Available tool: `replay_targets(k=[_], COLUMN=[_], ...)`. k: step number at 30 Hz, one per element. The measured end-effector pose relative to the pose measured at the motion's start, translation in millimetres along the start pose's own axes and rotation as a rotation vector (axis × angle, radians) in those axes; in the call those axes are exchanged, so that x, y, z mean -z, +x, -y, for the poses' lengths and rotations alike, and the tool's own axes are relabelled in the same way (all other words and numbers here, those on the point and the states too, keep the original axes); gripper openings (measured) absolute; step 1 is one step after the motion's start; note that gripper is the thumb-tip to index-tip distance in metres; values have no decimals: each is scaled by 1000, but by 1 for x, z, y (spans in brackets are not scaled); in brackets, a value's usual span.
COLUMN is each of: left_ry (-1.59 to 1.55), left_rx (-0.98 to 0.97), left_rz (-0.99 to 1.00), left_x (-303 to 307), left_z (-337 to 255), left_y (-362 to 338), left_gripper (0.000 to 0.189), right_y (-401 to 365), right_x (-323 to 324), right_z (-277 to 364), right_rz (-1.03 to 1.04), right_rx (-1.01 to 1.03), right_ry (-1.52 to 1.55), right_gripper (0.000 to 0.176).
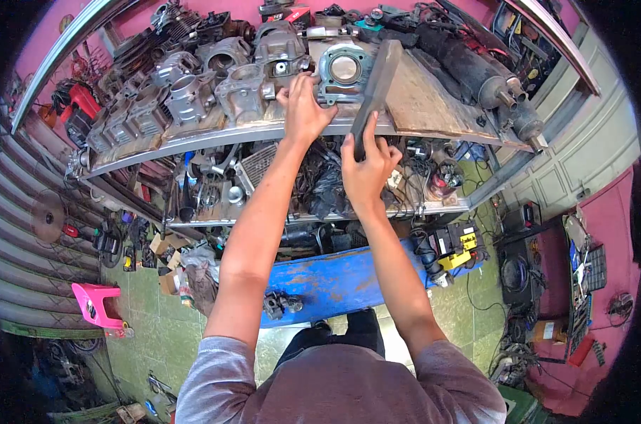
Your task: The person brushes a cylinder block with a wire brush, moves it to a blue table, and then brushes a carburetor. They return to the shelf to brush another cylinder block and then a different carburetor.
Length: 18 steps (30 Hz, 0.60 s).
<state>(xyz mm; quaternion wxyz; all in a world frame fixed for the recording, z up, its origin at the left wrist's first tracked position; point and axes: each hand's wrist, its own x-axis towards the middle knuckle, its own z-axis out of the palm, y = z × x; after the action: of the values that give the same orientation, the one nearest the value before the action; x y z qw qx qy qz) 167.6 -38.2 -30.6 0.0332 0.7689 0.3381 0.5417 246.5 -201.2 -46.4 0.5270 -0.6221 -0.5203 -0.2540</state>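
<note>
A metal cylinder block (345, 66) with a round bore stands on the shelf top. My left hand (307, 113) is at its left side, fingers curved and apart, the fingertips near or on its edge. My right hand (368, 164) is wrapped round the lower end of a long grey bar (381, 83). The bar slants up along the block's right side, its wide end over a wooden board (433, 99). Whether the bar touches the block is hard to tell.
More engine castings (242, 92) line the shelf top on the left, and exhaust mufflers (469, 67) lie on the right. Below are a lower shelf of parts, a blue bench (327, 283) with a small metal part, and a pink stool (96, 305).
</note>
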Motion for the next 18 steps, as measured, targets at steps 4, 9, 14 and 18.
replay_targets(k=[4,9,14,18], left_ry=[-8,-16,4,2], left_rx=[-12,-48,-20,-15], left_rz=[-6,-32,-16,-26], left_x=[3,2,1,1], left_z=[-2,2,1,0], left_y=[1,-1,1,1], left_gripper=[67,65,66,65], right_y=[-35,-20,19,-29], right_x=[9,21,10,37], right_z=[-4,-15,-21,-25], right_rz=[46,68,68,130], right_rx=[-44,64,78,120], right_ry=[29,7,-18,17], right_gripper=[64,62,62,62])
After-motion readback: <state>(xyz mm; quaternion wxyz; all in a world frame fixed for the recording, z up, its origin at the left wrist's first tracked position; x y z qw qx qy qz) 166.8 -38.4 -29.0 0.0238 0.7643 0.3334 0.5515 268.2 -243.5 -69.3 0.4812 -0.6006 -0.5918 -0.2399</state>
